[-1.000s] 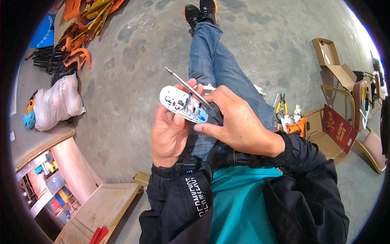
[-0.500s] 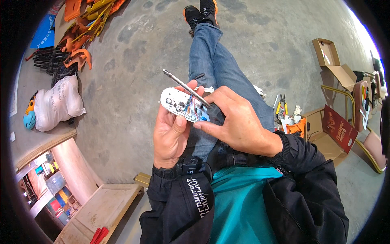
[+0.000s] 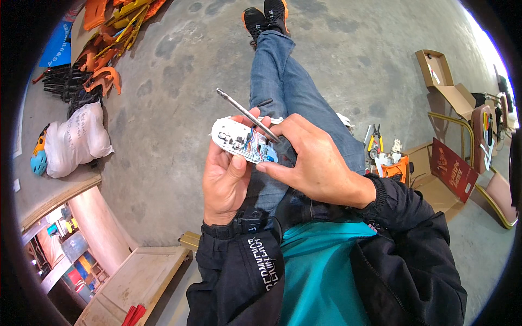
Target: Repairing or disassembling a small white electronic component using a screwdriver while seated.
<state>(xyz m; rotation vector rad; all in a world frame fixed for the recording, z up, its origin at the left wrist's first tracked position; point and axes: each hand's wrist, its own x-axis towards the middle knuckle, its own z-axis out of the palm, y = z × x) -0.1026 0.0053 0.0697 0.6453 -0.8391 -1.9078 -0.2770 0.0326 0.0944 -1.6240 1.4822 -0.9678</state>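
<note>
An opened white computer mouse (image 3: 231,136), or a device shaped like one, rests in my left hand (image 3: 225,182). Its circuit board and thin coloured wires face up, and a small blue part shows at the right end. My left thumb presses the near edge while the fingers wrap behind it. From my right hand (image 3: 318,163) a metal screwdriver shaft (image 3: 239,108) slants up to the left across the mouse; its handle is hidden. My right thumb and fingers meet at the mouse's right end. Behind it, a white piece (image 3: 274,120) and a dark rod end (image 3: 265,102) partly show.
My jeans-clad legs (image 3: 304,81) stretch out over the grey floor. On the right are pliers with yellow handles (image 3: 375,142), an orange tool case (image 3: 397,169), cardboard boxes (image 3: 435,69) and chairs. A white sack (image 3: 79,136) and orange parts (image 3: 106,80) lie left, beyond a wooden bench (image 3: 133,277).
The mouse and both hands have shifted very slightly left in the picture, as has the background. The grip and the screwdriver's slant look the same.
</note>
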